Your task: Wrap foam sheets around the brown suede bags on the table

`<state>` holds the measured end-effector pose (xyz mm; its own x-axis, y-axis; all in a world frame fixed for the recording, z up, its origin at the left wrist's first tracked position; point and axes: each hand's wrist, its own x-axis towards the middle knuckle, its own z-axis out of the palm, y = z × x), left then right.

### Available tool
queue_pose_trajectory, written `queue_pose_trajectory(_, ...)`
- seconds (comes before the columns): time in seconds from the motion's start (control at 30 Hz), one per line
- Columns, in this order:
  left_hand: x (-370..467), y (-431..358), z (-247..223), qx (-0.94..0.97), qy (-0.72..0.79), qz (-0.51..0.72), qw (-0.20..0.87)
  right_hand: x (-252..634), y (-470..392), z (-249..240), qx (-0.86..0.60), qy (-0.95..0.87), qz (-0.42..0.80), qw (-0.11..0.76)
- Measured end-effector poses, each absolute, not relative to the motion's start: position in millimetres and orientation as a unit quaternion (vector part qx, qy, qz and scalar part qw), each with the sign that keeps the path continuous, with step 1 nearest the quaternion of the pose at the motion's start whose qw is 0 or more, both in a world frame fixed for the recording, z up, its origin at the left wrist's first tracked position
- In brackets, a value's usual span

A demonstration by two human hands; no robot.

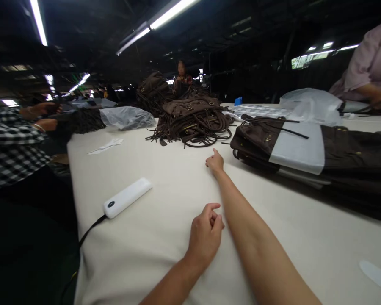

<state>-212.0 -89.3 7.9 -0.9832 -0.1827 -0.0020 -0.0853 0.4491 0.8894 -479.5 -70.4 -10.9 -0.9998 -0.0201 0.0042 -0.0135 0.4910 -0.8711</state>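
Note:
My right hand stretches forward over the pale tabletop, its index finger extended and the others partly curled. Nothing shows in it. Just beyond its fingertip lies a heap of dark brown bags with straps and thin cords hanging out, and a small gap separates the two. Closer to me, my left hand hovers beside my right forearm, fingers loosely bent and apart, holding nothing that I can see. To the right of my right hand is a stack of brown bags with a white wrap around it.
A white device with a black cord lies left on the table. Clear plastic bags and white strips are farther back. A person in a checked sleeve stands left; another in a pink sleeve works at right.

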Motion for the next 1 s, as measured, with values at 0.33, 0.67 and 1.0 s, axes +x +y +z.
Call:
queue_pose_trajectory(0.33,-212.8,-98.1,29.6,0.103,-0.806,-0.582,-0.022,-439.4,-66.7,-1.9,0.006,0.887,-0.457,-0.073)
queue_pose_trajectory(0.67,-298.4,-136.4,12.6,0.127,-0.859,-0.488,0.090,-462.6,-82.6,-1.1,-0.083,0.916,-0.372,-0.126)
queue_pose_trajectory(1.0,-300.5,-138.4,3.3,0.112,-0.846,-0.501,0.146,-685.4,-139.2,36.3,-0.096,0.970,-0.155,-0.162)
